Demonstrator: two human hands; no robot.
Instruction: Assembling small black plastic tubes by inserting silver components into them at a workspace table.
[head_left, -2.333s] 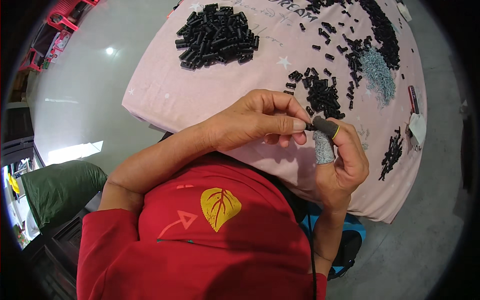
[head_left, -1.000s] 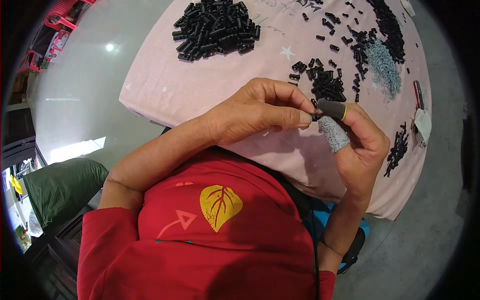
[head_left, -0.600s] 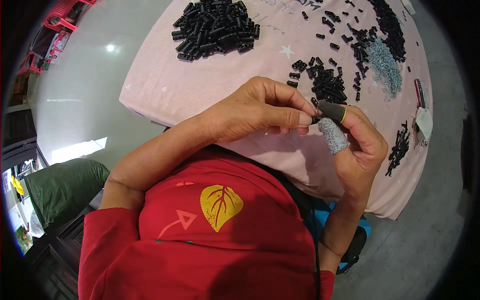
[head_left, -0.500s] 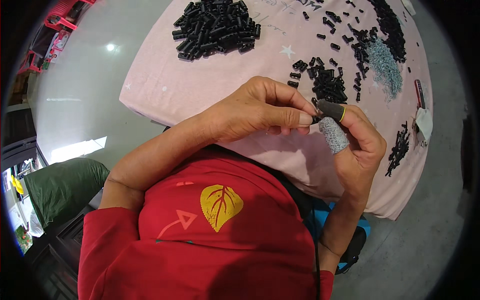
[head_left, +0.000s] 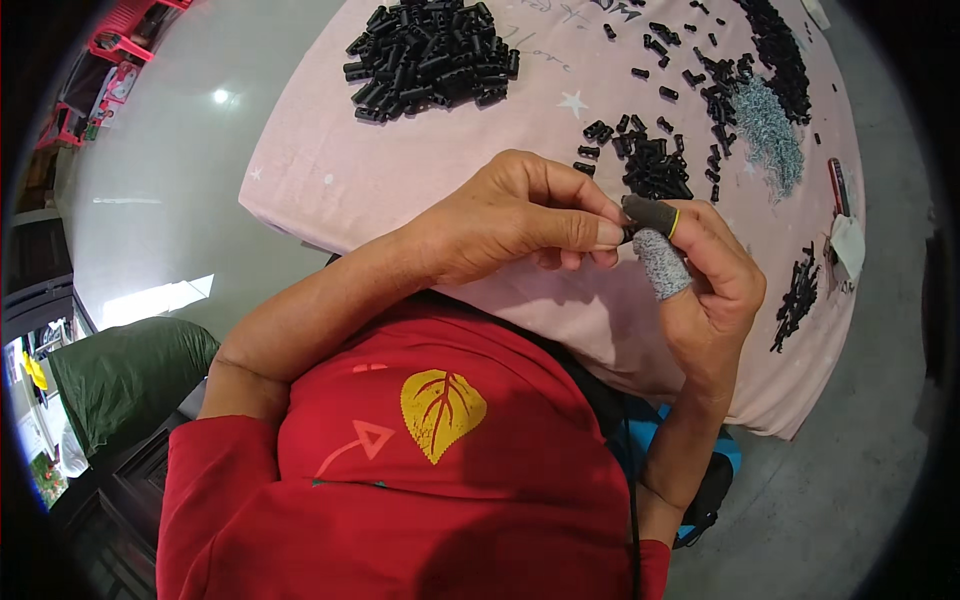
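My left hand pinches a small black plastic part between thumb and forefinger, above the table's near edge. Most of the part is hidden by fingertips. My right hand meets it from the other side, its thumb in a grey knitted finger cot and its forefinger in a black one. Those two covered tips close on the same part. Just beyond the hands lies a heap of short black plastic cylinders, with a few strays around it.
On the pink cloth sit a large pile of black cylinders, a silvery heap of tiny metal pieces, a dark heap and thin black pieces. A red-and-black tool lies by a white scrap at the right edge.
My right hand has shifted slightly left, its covered fingertips now closer to my left thumb and covering more of the part. My left hand has barely moved.
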